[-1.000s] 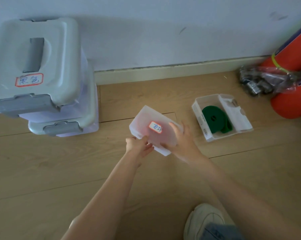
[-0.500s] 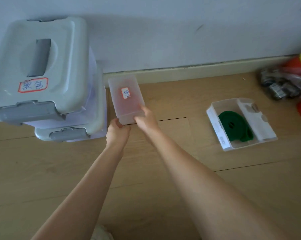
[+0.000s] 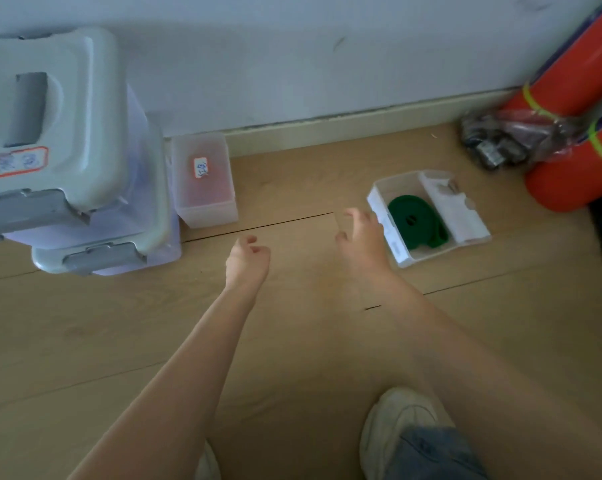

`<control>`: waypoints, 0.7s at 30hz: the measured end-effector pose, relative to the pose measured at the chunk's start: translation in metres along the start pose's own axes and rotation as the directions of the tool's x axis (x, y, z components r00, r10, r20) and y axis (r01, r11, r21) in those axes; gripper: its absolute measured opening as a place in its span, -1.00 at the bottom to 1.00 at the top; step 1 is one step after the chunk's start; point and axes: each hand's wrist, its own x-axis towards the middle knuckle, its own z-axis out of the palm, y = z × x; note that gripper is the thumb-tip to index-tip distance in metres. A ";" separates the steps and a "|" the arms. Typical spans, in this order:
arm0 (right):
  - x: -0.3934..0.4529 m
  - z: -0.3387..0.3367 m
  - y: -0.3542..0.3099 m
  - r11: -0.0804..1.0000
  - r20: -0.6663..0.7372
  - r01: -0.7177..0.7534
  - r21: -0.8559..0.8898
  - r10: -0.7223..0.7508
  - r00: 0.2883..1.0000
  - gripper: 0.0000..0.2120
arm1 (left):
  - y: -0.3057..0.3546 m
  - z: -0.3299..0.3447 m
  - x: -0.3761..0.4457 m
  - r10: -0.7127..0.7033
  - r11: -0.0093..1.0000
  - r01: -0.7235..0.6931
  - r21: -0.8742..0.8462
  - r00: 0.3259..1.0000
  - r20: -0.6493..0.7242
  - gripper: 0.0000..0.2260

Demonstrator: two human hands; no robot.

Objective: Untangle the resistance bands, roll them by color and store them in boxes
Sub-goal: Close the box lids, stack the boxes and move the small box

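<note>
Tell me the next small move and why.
Probably the right hand should flip the open box's hinged lid shut: the rolled green band lies inside, the closed red-band box stands by the wall, and both hands are empty.

The handwriting on the small closed box's label (image 3: 200, 167) is too blurred to read, and its frosted lid shows only a reddish blur inside. The label on the top grey bin (image 3: 18, 161) is equally unreadable, and that bin runs off the left edge. The contents of the crumpled plastic bag (image 3: 497, 142) cannot be made out, and the orange roll (image 3: 576, 140) beside it is cut by the right edge.
</note>
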 end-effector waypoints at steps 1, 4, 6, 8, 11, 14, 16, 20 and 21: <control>-0.001 -0.015 0.021 0.993 -0.079 -0.012 -0.121 0.002 0.997 -0.58 | 0.005 0.013 -0.007 0.022 0.999 -0.023 0.032 0.999 0.037 -0.63; 0.000 -0.045 0.070 0.912 -0.003 -0.110 -0.396 0.119 0.993 -0.55 | 0.016 0.047 -0.025 0.101 0.984 -0.121 0.134 0.984 0.146 -0.64; 0.002 -0.048 0.084 0.888 0.117 -0.091 -0.451 0.160 0.980 -0.67 | 0.019 0.063 -0.035 0.119 0.968 -0.160 0.195 0.971 0.210 -0.63; 0.001 -0.045 0.083 0.899 0.117 -0.063 -0.433 0.125 0.985 -0.74 | 0.016 0.073 -0.043 0.106 0.964 -0.157 0.216 0.967 0.231 -0.63; -0.009 -0.032 0.078 0.926 0.109 -0.015 -0.376 0.060 0.992 -0.71 | 0.005 0.078 -0.050 0.116 0.960 -0.160 0.229 0.974 0.194 -0.65; -0.029 -0.019 0.071 0.925 0.173 0.104 -0.365 -0.042 0.984 -0.69 | -0.003 0.068 -0.048 0.118 0.956 -0.151 0.252 0.983 0.138 -0.66; -0.042 -0.010 0.067 0.899 0.257 0.225 -0.375 -0.132 0.957 -0.67 | -0.006 0.057 -0.046 0.108 0.968 -0.124 0.216 0.991 0.085 -0.65; -0.059 0.000 0.061 0.866 0.489 0.390 -0.314 -0.204 0.848 -0.62 | -0.018 0.029 -0.043 0.107 0.968 -0.089 0.233 0.992 -0.064 -0.58; -0.059 -0.001 0.061 0.858 0.533 0.423 -0.292 -0.221 0.817 -0.63 | -0.022 0.023 -0.042 0.103 0.965 -0.079 0.251 0.991 -0.085 -0.57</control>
